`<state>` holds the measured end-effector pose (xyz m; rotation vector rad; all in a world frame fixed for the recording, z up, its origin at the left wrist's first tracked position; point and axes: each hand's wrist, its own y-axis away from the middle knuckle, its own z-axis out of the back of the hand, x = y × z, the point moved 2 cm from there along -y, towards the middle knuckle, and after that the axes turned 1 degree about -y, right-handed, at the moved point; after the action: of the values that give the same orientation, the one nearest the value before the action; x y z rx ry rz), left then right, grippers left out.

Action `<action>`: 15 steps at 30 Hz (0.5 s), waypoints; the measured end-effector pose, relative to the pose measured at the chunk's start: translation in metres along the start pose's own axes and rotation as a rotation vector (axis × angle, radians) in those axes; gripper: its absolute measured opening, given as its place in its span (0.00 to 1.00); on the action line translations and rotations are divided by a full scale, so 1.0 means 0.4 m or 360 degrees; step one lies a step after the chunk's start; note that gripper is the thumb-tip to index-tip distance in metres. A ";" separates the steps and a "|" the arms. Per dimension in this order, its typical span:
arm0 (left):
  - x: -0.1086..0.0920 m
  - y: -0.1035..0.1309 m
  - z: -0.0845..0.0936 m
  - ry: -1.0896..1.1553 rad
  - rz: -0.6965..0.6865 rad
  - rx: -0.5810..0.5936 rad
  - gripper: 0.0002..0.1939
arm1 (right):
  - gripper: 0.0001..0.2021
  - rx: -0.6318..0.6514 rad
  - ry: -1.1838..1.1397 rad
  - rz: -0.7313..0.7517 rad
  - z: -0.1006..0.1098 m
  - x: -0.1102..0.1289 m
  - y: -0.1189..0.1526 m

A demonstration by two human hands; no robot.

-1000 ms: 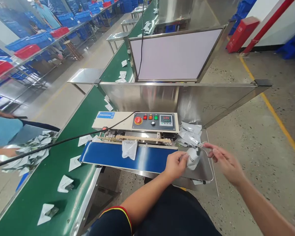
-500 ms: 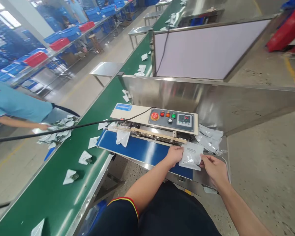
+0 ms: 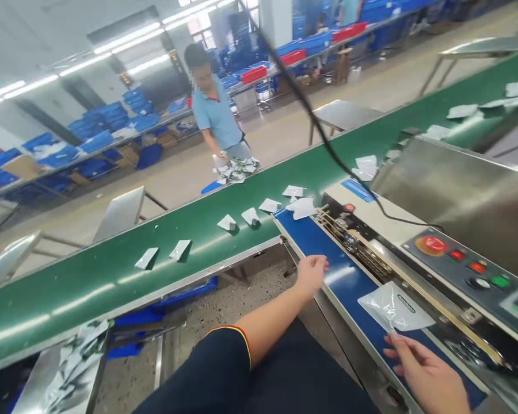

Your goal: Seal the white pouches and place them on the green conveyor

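A white printed pouch (image 3: 395, 309) lies on the blue belt (image 3: 343, 270) of the sealing machine, its upper edge along the sealing rail. My right hand (image 3: 427, 371) pinches the pouch's lower corner between thumb and fingers. Over the near edge of that belt, my left hand (image 3: 311, 275) is loosely closed, with nothing visible in it and apart from the pouch. Another white pouch (image 3: 303, 208) is at the far end of the blue belt, where it meets the green conveyor (image 3: 207, 230). The machine's control panel (image 3: 470, 270) has lit red and green buttons.
Several white packets (image 3: 228, 223) lie spaced along the green conveyor. Across it, a co-worker (image 3: 218, 118) in light blue stands at a packet heap (image 3: 237, 170). More packets fill a metal tray (image 3: 75, 368) at lower left. A black cable (image 3: 302, 98) hangs across the view.
The view has swung left. My left hand has let go of the pouch and moved away from it. The pouch has shifted along the belt, my right hand still at its corner.
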<state>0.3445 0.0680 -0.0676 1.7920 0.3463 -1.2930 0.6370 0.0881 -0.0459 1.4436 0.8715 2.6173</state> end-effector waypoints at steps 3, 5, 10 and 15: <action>-0.076 -0.073 0.153 0.0251 0.0011 -0.0378 0.10 | 0.32 0.0178 0.0087 0.0205 -0.119 0.168 -0.046; -0.109 -0.129 0.242 0.0397 0.0094 -0.0561 0.09 | 0.34 0.0293 0.0161 0.0398 -0.214 0.286 -0.094; -0.121 -0.274 0.414 0.0597 0.0312 -0.0702 0.10 | 0.33 0.0404 0.0356 0.0797 -0.460 0.587 -0.375; -0.067 -0.373 0.566 0.0595 0.0492 -0.0638 0.19 | 0.16 0.0112 0.1365 0.0692 -0.644 0.853 -0.810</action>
<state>0.0935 -0.0142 -0.1339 1.6521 0.4749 -0.6185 0.1635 0.3399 -0.0458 0.4812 0.7254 3.6367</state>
